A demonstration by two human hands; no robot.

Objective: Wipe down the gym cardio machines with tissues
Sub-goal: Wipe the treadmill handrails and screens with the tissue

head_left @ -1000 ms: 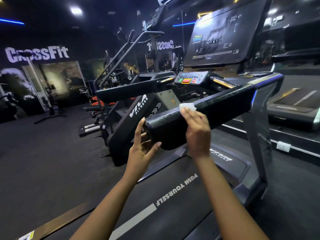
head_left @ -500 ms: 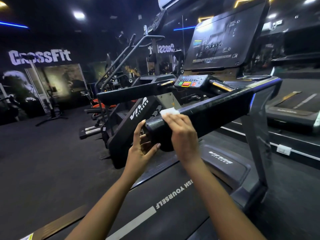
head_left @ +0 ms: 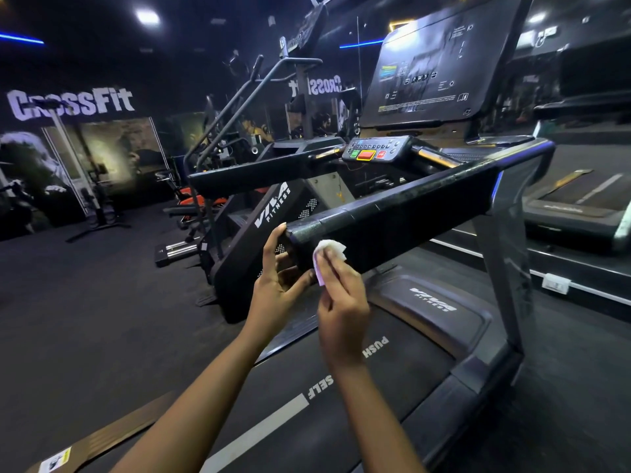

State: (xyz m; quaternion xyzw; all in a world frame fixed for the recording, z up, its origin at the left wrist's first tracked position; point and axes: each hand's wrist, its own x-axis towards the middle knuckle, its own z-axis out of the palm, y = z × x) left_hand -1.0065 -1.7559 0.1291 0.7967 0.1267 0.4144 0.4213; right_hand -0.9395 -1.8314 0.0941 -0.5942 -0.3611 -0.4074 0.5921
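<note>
Dim gym hall: black floor (head_left: 85, 319), a few ceiling spots, "CrossFit" lettering (head_left: 70, 103) on the far left wall.

Right hand (head_left: 343, 302): fingers curled, pinching a small white tissue (head_left: 329, 250) and pressing it flat against the near side face of the treadmill's right handrail (head_left: 392, 216), close to the rail's free end. One edge of the tissue runs down toward the rail's lower edge.

Left hand (head_left: 276, 288): fingers straight and pointing up, spread loosely around the end of the same rail. One fingertip touches the top corner of the end cap and the thumb reaches under the rail toward the tissue. It holds nothing.

Rail itself: black, scuffed on top, rising away to the upright on the right.

Under both forearms lies the belt (head_left: 341, 421), with a white stripe and printed words partly hidden by the right wrist. Ahead of the belt is the motor cover (head_left: 478, 322), marked with a white logo.

Between the two rails sits the control panel (head_left: 374, 150), with green and red buttons. Above it is a large dark console screen (head_left: 430, 70), tilted back.

Left handrail (head_left: 259, 172) runs parallel to the right one and is untouched.

Beyond the left rail stands a stair climber (head_left: 259, 233), with white brand lettering on its side panel.

Far right: a second treadmill (head_left: 573, 206), partly out of view.
</note>
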